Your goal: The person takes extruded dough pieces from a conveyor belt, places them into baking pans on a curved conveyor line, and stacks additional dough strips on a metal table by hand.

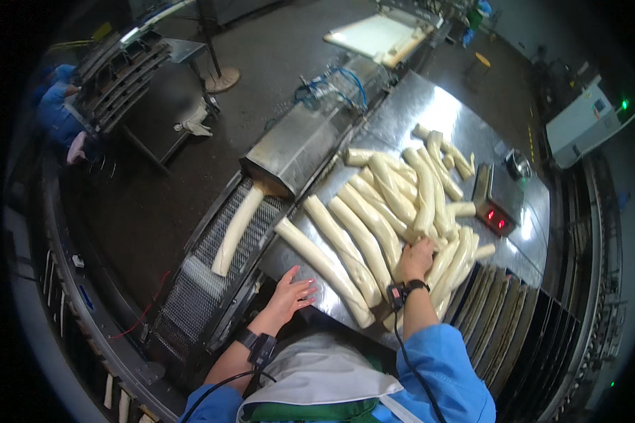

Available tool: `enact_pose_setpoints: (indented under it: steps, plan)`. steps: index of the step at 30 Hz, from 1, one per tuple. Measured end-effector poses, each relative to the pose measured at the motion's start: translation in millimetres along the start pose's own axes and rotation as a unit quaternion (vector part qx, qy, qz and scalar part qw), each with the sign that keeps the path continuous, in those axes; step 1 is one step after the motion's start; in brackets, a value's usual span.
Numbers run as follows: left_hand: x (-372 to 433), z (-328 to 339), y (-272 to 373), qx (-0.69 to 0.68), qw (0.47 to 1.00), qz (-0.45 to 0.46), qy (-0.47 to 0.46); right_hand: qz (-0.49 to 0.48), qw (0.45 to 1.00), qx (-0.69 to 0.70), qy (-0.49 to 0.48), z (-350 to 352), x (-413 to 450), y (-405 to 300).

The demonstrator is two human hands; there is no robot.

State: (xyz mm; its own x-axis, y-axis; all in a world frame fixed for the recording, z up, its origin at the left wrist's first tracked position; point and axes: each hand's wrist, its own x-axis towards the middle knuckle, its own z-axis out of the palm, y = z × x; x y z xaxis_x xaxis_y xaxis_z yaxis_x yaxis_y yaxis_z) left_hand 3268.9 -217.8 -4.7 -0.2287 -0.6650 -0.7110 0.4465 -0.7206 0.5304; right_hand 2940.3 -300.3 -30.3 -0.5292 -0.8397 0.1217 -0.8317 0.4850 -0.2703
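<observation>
Many pale, glossy dough logs [373, 232] lie on a steel table [397, 108], some side by side and some piled across each other. Over the table's near left edge, my left hand [291, 296] is empty with its fingers spread. The nearest dough log [325, 272] lies just to its right. My right hand [418, 257] reaches into the pile with curled fingers, touching dough; its fingertips are partly hidden, so a grip cannot be confirmed. Left of the table, one dough log [238, 230] rests on a metal mesh conveyor belt [190, 296], its far end at a steel machine housing [301, 143].
A scale with a lit red display [500, 203] stands at the table's right, near a small metal bowl [518, 164]. Dark trays [492, 301] stand close on my right. Curved rails [84, 296] run at far left, where a co-worker in blue [58, 108] stands by a rack.
</observation>
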Motion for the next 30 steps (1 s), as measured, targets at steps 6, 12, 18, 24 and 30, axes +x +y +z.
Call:
enact_pose_setpoints:
  steps: [6, 12, 18, 24, 30]
  plan:
    - [22, -86, 53, 0.269, 0.853, 0.379, 0.240, -0.065, 0.989, -0.112, -0.073, -20, 5, -4]
    - [3, -128, 80, 0.529, 0.695, 0.293, 0.388, -0.119, 0.991, -0.046, -0.032, -19, -10, 4]
    - [-11, -132, 67, 0.601, 0.647, 0.205, 0.422, 0.052, 0.990, -0.081, -0.104, -7, 3, -9]
    - [-16, -127, 93, 0.593, 0.673, 0.232, 0.376, -0.046, 0.888, 0.356, -0.287, -9, 2, -11]
    - [17, -28, 26, 0.438, 0.871, 0.168, 0.146, -0.240, 0.873, 0.151, -0.395, -48, -8, -9]
